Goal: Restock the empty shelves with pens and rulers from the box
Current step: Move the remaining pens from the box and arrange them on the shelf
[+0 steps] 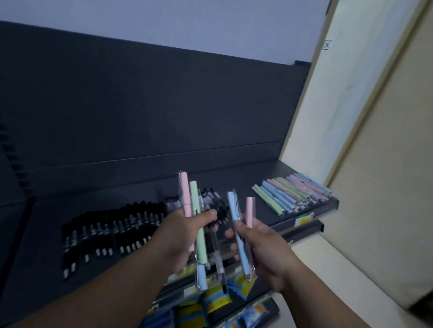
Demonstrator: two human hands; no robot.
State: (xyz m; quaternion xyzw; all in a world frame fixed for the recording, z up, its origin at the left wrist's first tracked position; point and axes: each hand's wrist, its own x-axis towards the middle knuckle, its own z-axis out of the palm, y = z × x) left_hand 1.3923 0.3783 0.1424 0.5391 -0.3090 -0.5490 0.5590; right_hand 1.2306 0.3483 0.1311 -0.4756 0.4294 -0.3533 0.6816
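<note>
Both forearms reach in from six o'clock. Left hand (181,234) clenches a bundle of pens (201,238); right hand (263,249) grips a blue pen (239,240) and a pink pen (249,212), long axes toward twelve. At two o'clock, nearer the right hand, the pastel pen row (291,195) lies on the dark shelf (134,184).
</note>
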